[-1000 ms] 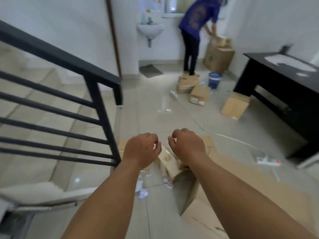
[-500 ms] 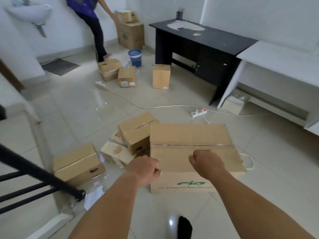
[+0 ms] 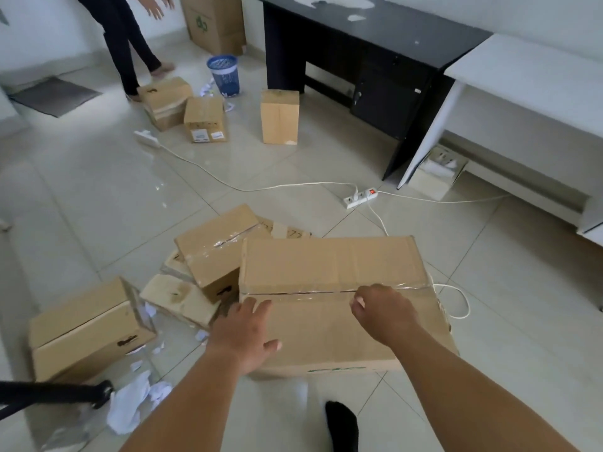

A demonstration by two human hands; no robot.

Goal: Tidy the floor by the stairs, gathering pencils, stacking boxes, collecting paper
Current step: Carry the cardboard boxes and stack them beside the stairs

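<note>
While both hands reach over the large box (image 3: 332, 275) standing on the tiled floor in front of the person, neither is closed round it: the left hand (image 3: 243, 334) is released, fingers spread over the near left corner, and the right hand (image 3: 381, 313) curls its fingers down at the clear tape seam across the top, though I cannot tell whether it pinches the tape or only hovers. Green print runs along the box's near face but is too cut off to read. A taped box (image 3: 215, 252) leans against its left side, over a crushed box (image 3: 179, 298), and a further box (image 3: 81, 324) sits just by the black railing (image 3: 49, 394). Crumpled paper (image 3: 130, 409) lies beside the railing. Farther off, a labelled box (image 3: 205, 119) carries two white stickers, their text too small to read, between a dented box (image 3: 164, 99) and an upright box (image 3: 280, 115). A tall carton (image 3: 212, 21) by the wall bears a green logo. Near it stand a blue basket (image 3: 223, 75), a black desk (image 3: 375, 44) and another person (image 3: 127, 44); a white power strip (image 3: 360, 197) with a red switch lies on the tiles.
</note>
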